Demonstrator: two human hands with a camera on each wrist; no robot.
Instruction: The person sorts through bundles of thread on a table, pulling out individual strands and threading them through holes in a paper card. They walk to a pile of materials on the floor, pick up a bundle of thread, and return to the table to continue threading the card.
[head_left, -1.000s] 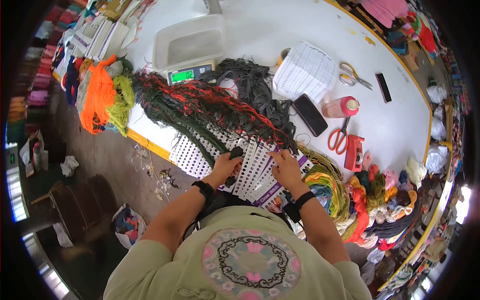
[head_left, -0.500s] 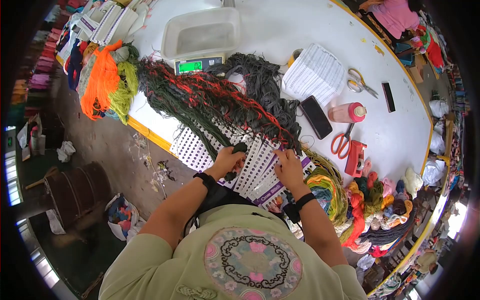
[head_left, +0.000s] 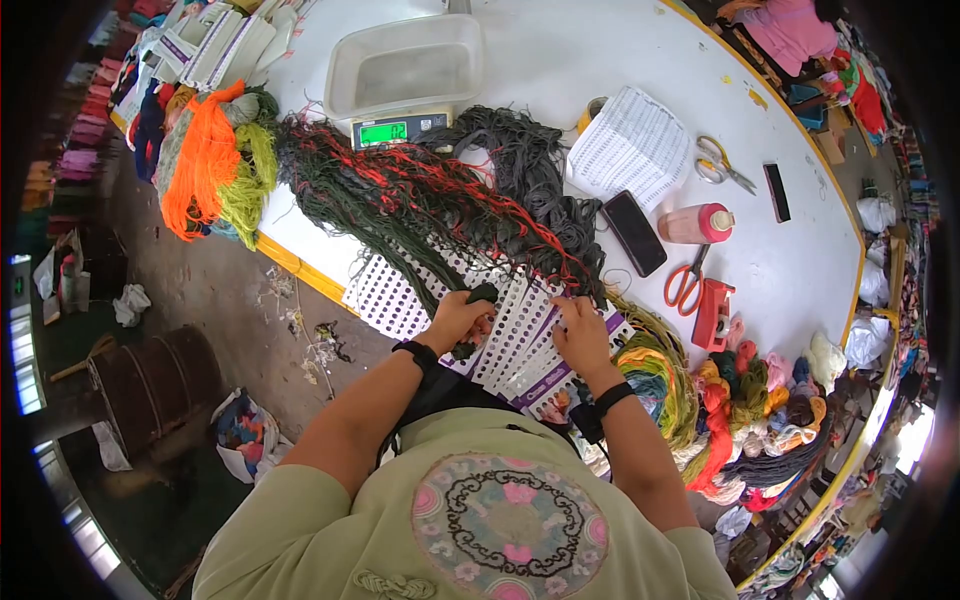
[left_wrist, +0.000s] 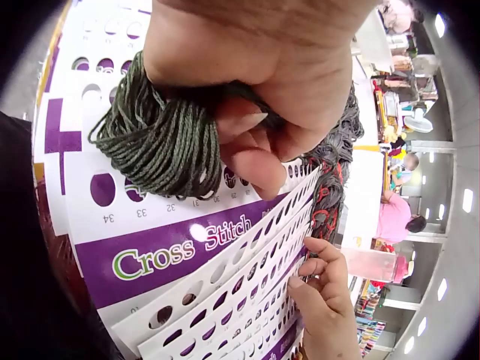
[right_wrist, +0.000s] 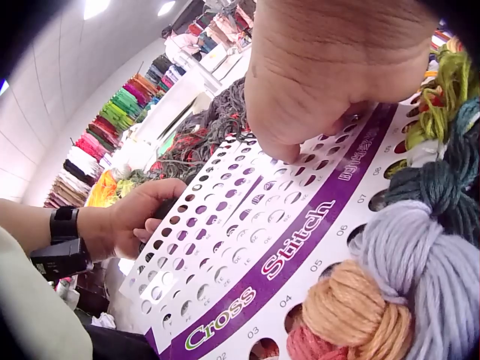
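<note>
A folded bundle of dark green thread (left_wrist: 161,139) is gripped in my left hand (head_left: 458,320), its strands looping out past the fingers. Beneath both hands, white hole-punched cards (right_wrist: 225,262) with purple "Cross Stitch" bands lie fanned over one another. My right hand (head_left: 583,338) is at the right part of the fan; its curled fingers and thumb pinch at a card among the holes. Just beyond the hands stretches a long tangle of dark green, red and grey thread (head_left: 430,200). Small coloured skeins (right_wrist: 356,307) hang along one card in the right wrist view.
A digital scale (head_left: 400,131) bears a clear plastic tub (head_left: 403,65). Rightward lie a printed sheet (head_left: 628,148), phone (head_left: 634,233), pink bottle (head_left: 695,224), orange-handled scissors (head_left: 685,285), a red dispenser (head_left: 712,315) and coloured yarn (head_left: 740,400). Orange yarn (head_left: 205,160) hangs over the left edge.
The head view has shifted slightly, so the tabletop things sit a little further right. Both hands keep nearly the same place, the left still gripping the green thread.
</note>
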